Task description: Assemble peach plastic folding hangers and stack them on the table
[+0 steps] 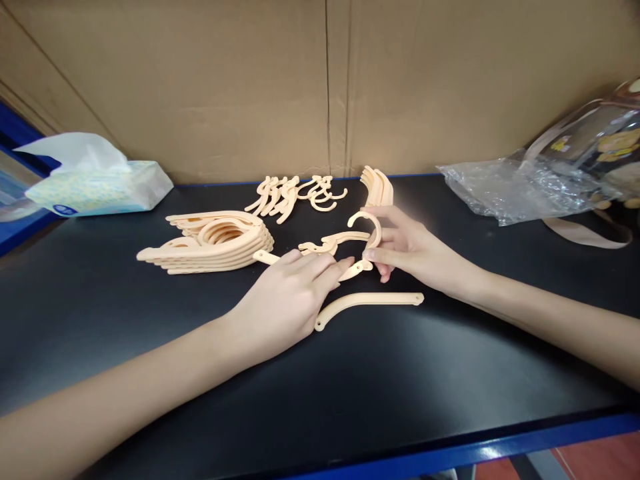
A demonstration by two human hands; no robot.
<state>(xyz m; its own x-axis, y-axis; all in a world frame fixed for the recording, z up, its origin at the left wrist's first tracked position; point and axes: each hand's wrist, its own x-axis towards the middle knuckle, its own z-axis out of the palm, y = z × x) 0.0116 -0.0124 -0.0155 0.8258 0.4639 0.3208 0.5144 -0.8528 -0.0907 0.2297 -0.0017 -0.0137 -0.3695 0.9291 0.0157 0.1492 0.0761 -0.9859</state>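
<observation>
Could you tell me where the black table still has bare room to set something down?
Bare: the near table strip before the forearms, and between tissue pack and hanger stack. Crowded: around both hands and the loose arm piece.

Left hand [287, 293] flat, palm down, fingers stretched far-right. Right hand [407, 250] sideways, fingers pinched shut. Both arms reach in from near side.

Black counter [450, 373] with a blue front edge, backed by a brown cardboard wall [250, 80]. Far left: soft pack of tissues [100, 188], one white sheet standing out of its top. Left of centre: stack of folded peach plastic hangers [210, 241]. Near the wall: row of loose peach hook pieces [295, 193] and a small upright bundle of curved arm pieces [377, 185]. Far right: crumpled clear plastic bag [520, 190], lying against a transparent printed pouch [600, 143] with a beige strap.
</observation>
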